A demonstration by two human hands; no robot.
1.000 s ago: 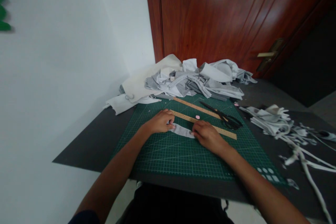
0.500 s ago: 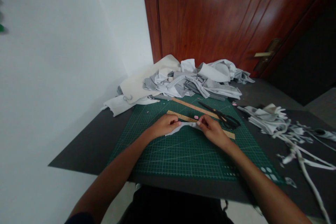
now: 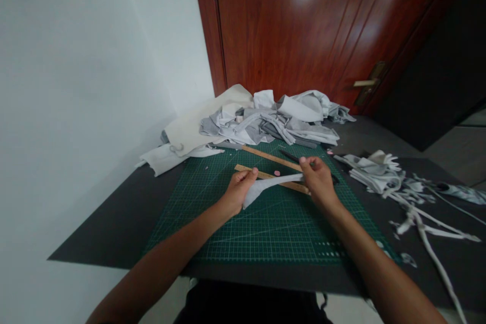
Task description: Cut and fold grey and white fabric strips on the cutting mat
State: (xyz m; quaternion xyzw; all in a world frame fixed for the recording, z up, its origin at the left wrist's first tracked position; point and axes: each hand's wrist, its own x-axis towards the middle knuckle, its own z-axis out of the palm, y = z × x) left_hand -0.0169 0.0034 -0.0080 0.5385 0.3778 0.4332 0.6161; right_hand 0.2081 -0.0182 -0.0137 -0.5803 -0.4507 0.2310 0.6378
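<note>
Grey strip (image 3: 253, 194): centre of frame, over the green mat (image 3: 258, 243); narrow woven-looking cloth, left end wider and drooping.
Left hand (image 3: 239, 188): pinched on the strip's left end, thumb uppermost.
Right hand (image 3: 318, 178): fingers closed on its right end.
Handling: probably light, soft, limp, hard to break; best taken at both ends, may crease.
Mat: flat, gridded.
Near ruler (image 3: 243, 168): straight, wood-toned.
Cloth heap (image 3: 258, 129): upper centre, crumpled, grey-white.

Bare hands (image 3: 318, 181) and forearms (image 3: 170, 259), black clothing (image 3: 250, 305)
</note>
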